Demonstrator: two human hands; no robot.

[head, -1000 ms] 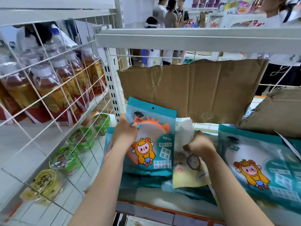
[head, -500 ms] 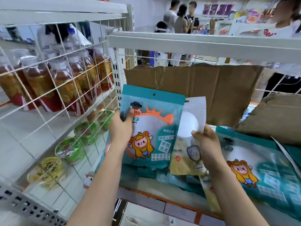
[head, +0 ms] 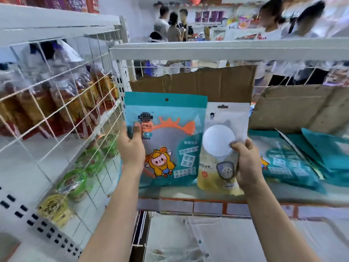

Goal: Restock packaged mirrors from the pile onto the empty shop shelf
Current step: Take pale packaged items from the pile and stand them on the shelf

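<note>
This is a shop of the self-service kind. White metal shelving (head: 226, 52) with slotted uprights and white wire grid panels (head: 56, 103) splits the stock into bays. One bay holds rows of plastic bottles of amber drink with red labels (head: 62, 110), and round tubs with green foil lids (head: 75, 184) stand below them. A teal printed packet (head: 170, 129) and a white and yellow packet (head: 217, 167) both have punched hang holes, as retail packaging does. More teal packets (head: 289, 163) lie on the shelf. Beyond, blurred people (head: 173, 29) stand by racks of purple packets (head: 209, 16).
</note>
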